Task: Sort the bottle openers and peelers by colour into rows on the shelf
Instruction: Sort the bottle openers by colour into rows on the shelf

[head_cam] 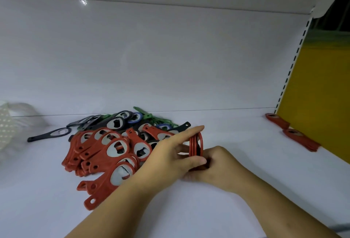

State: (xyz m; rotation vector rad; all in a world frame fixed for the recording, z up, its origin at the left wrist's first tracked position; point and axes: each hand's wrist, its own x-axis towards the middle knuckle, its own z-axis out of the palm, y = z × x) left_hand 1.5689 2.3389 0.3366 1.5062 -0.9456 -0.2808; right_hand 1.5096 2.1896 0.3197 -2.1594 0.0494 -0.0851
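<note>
The left hand (168, 154) and right hand (221, 165) both grip a small stack of red bottle openers (197, 143), held on edge above the white shelf (227, 124) with the round heads up. Just to the left lies the mixed pile (113, 148), its red handles pointing near-left. More red stacks (301, 139) lie at the shelf's right end.

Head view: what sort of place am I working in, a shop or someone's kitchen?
Most likely a shop or stockroom, not a kitchen: a white display shelf with a slotted upright, and a big heap of bottle openers, like stock. The left hand and right hand hold a red stack.
</note>
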